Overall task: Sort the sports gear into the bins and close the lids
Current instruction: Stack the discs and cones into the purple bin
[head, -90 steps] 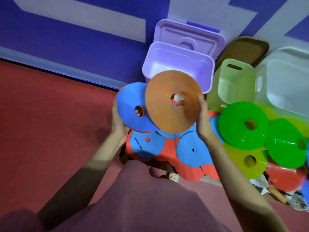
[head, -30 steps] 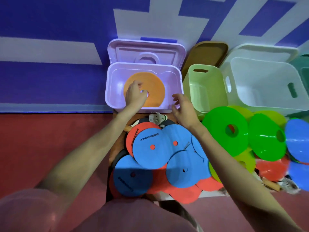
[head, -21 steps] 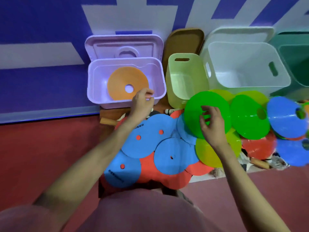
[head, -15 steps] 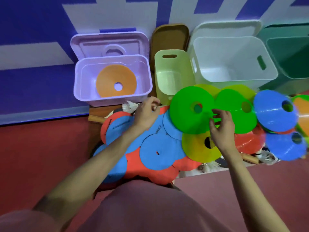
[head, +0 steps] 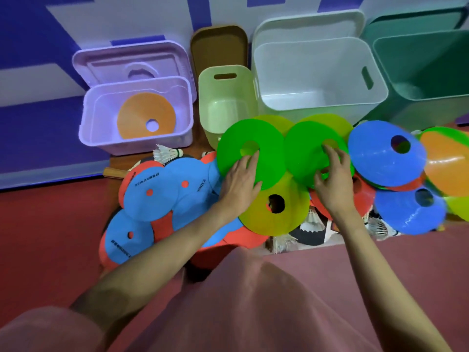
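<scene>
White [head: 317, 80], teal [head: 416, 72] and pale green [head: 225, 97] bins stand empty against the wall, lids off; the lilac bin [head: 96, 118] holds a single orange disc [head: 142, 115] lying flat. Most gear remains heaped on the floor. The left hand [head: 241, 181] lies flat-fingered on one green cone [head: 266, 148], dome up; the right hand [head: 332, 176] pinches another green cone's [head: 304, 151] rim.

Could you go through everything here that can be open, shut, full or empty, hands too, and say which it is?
Lilac plastic bin: lid up, one orange disc cone inside.
Pale green basket: looks empty.
White plastic bin: open, looks empty.
Teal bin: open, contents unclear.
Left hand: flat on a green disc cone.
Right hand: grip closing on a second green cone.
</scene>
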`<state>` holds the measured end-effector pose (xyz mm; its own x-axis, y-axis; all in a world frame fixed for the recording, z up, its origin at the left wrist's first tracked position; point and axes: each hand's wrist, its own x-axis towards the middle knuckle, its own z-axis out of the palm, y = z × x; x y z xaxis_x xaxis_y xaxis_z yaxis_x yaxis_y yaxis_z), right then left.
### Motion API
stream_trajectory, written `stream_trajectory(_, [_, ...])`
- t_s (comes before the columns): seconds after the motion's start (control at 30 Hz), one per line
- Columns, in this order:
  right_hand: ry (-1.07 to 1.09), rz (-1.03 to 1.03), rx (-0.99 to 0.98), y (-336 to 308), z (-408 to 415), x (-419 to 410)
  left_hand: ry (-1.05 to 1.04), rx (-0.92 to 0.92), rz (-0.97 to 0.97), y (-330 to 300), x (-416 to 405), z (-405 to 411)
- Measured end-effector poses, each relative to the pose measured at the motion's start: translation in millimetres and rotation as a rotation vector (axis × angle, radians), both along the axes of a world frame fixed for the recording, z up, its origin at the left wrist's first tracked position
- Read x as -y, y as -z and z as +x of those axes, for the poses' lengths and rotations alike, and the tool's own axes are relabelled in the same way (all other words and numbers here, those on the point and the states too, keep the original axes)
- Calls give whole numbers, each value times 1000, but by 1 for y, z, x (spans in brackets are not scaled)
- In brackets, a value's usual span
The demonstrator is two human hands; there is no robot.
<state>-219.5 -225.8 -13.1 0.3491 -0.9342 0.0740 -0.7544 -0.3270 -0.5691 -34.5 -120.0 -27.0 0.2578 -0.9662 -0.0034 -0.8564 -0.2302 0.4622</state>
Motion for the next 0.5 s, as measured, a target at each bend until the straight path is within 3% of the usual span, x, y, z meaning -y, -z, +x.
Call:
stream_trajectory(0.2, [-113, 58, -85, 8, -2, 17, -40, 13, 51, 0, 9, -3])
stream_trajectory(0.33, [-82, 29, -28, -4, -1, 17, -84, -6, 36, -13, 11, -1])
stream_trajectory(0.5, [-60, -69, 63, -25, 2, 5, -214, -51, -146, -40, -4, 12])
